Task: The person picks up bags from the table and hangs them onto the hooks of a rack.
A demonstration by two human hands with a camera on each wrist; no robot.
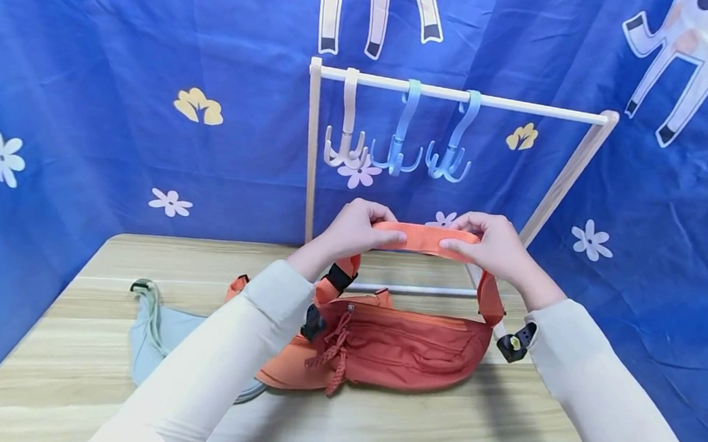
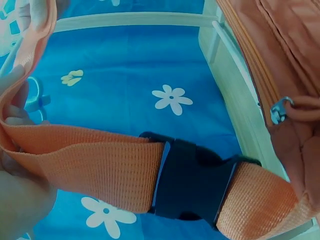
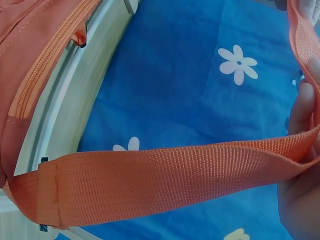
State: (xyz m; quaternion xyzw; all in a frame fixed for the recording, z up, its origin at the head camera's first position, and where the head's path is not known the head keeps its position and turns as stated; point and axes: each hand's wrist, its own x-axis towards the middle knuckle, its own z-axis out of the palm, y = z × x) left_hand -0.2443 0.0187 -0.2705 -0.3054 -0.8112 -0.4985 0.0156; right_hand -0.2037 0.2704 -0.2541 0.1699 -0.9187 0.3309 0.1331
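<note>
In the head view, my left hand and right hand pinch an orange webbing strap, stretched level between them. The strap belongs to a rust-red waist bag, which hangs below with a drawstring cord dangling at its front. A black side-release buckle, fastened, sits on the strap below my left hand in the left wrist view. On the right side the strap runs from my fingers down to the bag's end. Behind the red bag lies an orange bag, partly hidden by it and my left sleeve.
A pale blue-green bag lies left on the wooden table, partly under my left arm. Behind my hands stands a rack whose white rail carries a beige hook and two blue hooks. A blue curtain surrounds the table.
</note>
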